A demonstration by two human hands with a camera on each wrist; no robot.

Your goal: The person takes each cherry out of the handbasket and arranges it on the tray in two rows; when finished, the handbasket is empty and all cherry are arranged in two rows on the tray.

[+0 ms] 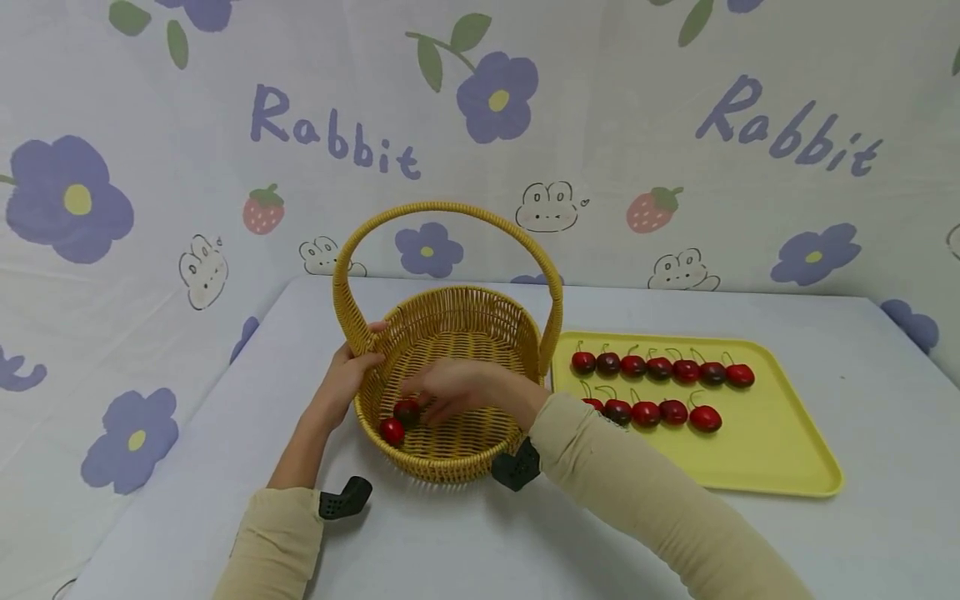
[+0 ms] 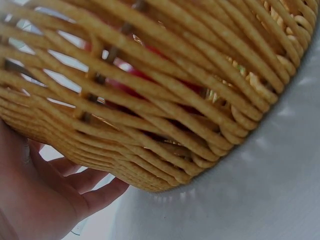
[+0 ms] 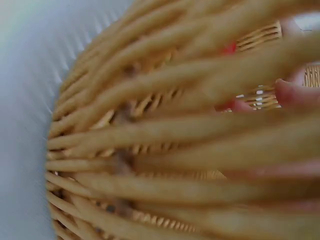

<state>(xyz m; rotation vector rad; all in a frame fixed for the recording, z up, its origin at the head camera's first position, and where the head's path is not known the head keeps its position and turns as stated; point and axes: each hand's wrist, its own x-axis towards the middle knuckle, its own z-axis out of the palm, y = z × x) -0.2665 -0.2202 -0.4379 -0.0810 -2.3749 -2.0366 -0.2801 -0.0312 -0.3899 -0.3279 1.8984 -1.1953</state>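
A woven yellow basket (image 1: 450, 293) with a tall hoop handle stands mid-table. My left hand (image 1: 347, 379) grips its left rim, thumb over the edge and fingers (image 2: 90, 197) against the outer wall (image 2: 175, 100). My right hand (image 1: 457, 387) reaches inside, fingertips curled down onto a dark red cherry (image 1: 407, 411) near the basket floor. A brighter red cherry (image 1: 392, 431) lies just left of it. In the right wrist view the blurred weave (image 3: 150, 125) fills the frame, with fingers (image 3: 295, 92) showing through the gaps. Red fruit (image 2: 125, 82) shows through the weave in the left wrist view.
A yellow tray (image 1: 772, 450) lies right of the basket, holding several cherries (image 1: 660, 367) in two rows along its far half. The white table meets a flower-printed cloth backdrop at the rear and left. Black wrist mounts (image 1: 345, 497) sit on both sleeves.
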